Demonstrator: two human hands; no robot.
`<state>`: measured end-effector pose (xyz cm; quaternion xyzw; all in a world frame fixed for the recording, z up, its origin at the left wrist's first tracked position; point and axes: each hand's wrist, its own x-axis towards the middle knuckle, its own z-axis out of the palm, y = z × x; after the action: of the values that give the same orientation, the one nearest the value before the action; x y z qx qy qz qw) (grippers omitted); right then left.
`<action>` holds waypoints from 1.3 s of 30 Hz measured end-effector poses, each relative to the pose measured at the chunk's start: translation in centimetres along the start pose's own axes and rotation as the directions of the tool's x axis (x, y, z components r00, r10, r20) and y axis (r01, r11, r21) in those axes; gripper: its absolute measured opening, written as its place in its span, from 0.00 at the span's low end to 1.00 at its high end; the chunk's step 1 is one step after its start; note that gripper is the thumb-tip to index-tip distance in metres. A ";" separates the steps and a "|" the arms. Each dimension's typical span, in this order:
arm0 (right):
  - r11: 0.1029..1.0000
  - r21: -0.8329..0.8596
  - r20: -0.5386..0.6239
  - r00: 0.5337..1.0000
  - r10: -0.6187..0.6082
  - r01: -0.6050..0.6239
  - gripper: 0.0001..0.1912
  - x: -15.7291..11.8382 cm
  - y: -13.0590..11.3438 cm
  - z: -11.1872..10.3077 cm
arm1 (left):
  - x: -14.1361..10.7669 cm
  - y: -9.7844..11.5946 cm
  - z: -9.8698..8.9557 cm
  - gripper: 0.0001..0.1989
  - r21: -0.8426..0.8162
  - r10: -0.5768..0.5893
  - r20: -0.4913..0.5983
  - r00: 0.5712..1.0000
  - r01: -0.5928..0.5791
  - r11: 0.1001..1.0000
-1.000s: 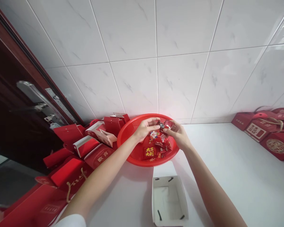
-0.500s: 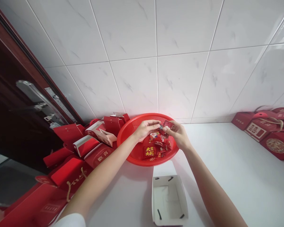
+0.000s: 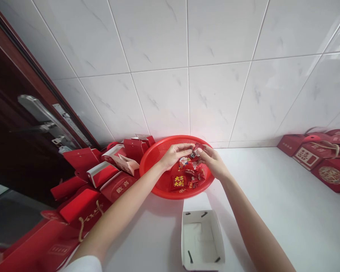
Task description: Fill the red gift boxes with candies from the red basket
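My left hand (image 3: pixel 175 156) and my right hand (image 3: pixel 212 160) meet over the far side of a red plastic basket (image 3: pixel 153 181). Small wrapped candies (image 3: pixel 196 152) are pinched between the fingers of both hands, which partly hide them. Below them in the basket lie several more red packets, one a square packet (image 3: pixel 178 182) with yellow characters. Close to me, in front of the basket, stands an open box (image 3: pixel 200 238) with a white inside and its flap towards the basket.
Many red gift boxes (image 3: pixel 85 204), some with rope handles, crowd the left side of the white table (image 3: pixel 252 181). More red boxes (image 3: pixel 320 153) stand at the right by the tiled wall (image 3: pixel 215 102). A dark door (image 3: pixel 14 113) is at the far left.
Both hands stay over the basket. The candies between the fingers have shifted slightly, and the fingers of my right hand have moved a little.
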<state>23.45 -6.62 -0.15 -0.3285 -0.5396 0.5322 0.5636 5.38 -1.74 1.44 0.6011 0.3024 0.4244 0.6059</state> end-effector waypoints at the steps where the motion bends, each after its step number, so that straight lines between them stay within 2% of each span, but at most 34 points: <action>1: 1.000 -0.008 0.021 1.000 0.010 -0.010 0.19 0.0 -0.1 0.1 | 0.0 0.0 0.1 0.22 0.025 0.005 0.005 1.000 -0.005 1.000; 4: 0.999 -0.018 0.057 0.998 0.039 -0.038 0.23 -0.1 -0.3 0.3 | -0.1 -0.3 0.3 0.22 0.100 0.026 -0.007 1.000 -0.025 0.995; 9: 0.999 -0.009 0.005 0.999 0.043 -0.043 0.22 -0.1 -0.2 0.4 | 0.1 -0.5 0.3 0.25 0.185 0.012 -0.029 1.000 -0.007 0.983; 12: 0.999 0.022 -0.043 0.999 0.029 -0.028 0.21 -0.1 -0.2 0.4 | 0.7 -0.2 -0.7 0.25 0.241 -0.016 -0.052 0.999 0.028 0.970; 15: 0.999 0.045 -0.073 0.997 0.034 -0.031 0.20 -0.1 -0.1 0.2 | 2.1 0.1 -2.7 0.21 0.360 -0.057 -0.100 0.993 0.090 0.929; 20: 0.996 0.082 -0.101 0.994 0.048 -0.039 0.20 0.2 0.2 0.0 | 4.7 -0.8 -6.8 0.08 0.632 -0.134 -0.182 0.974 0.220 0.743; 23: 0.995 0.100 -0.122 0.992 0.037 -0.025 0.20 0.3 0.4 0.0 | 5.5 -1.8 -8.4 0.10 0.747 -0.192 -0.198 0.961 0.275 0.605; 26: 0.994 0.106 -0.137 0.990 0.029 -0.014 0.21 0.4 0.5 0.0 | 5.5 -2.7 -9.0 0.14 0.819 -0.257 -0.187 0.948 0.295 0.493; 31: 0.995 0.102 -0.146 0.989 0.035 -0.020 0.20 0.4 0.4 0.2 | 5.1 -3.1 -8.8 0.12 0.890 -0.375 -0.150 0.915 0.290 0.353; 39: 0.996 0.088 -0.153 0.987 0.043 -0.030 0.20 0.3 0.1 0.4 | 4.7 -2.7 -9.8 0.11 0.900 -0.443 -0.240 0.864 0.369 0.232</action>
<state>23.00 -6.36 -0.09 -0.3543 -0.4647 0.5381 0.6075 -0.60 7.24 -1.42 0.7481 0.6118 -0.0139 0.2565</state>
